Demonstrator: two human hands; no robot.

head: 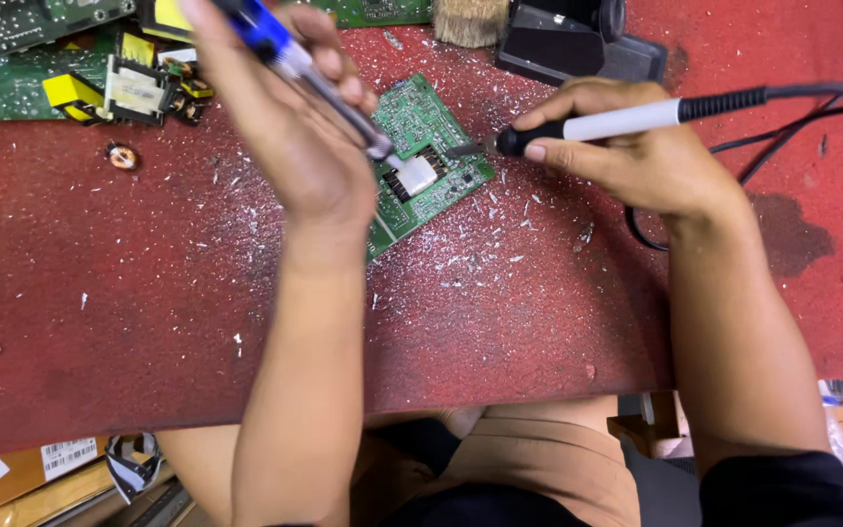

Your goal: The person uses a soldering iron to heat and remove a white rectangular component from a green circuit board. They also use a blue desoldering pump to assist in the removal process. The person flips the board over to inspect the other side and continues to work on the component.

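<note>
I see the left hand (290,127) raised over the red work surface (148,293), fingers curled tight around a blue-and-silver desoldering pump (304,68). The pump slants down to the right, and its pale tip sits on the green circuit board (421,156), right at a silvery block near the board's middle. The hand and wrist cover the board's left part, so I cannot tell how far it runs under them.

The right hand (636,151) comes in from the right and grips a soldering iron (617,122) like a pen, thumb and forefinger closed on the white barrel just behind its black collar. The iron lies nearly level, its dark tip touching the board's right side, just beside the pump's tip. Its black cord (812,93) trails off toward the right edge.

The board lies flat and tilted on the surface, ringed by a scatter of pale solder flecks (500,244) (thickest just below and to the right of it). At the upper left lie more green boards (21,59) with yellow-wrapped transformers (129,88). A bristle brush (470,20) and a black stand (578,44) sit at the top edge, well apart from the hands.
</note>
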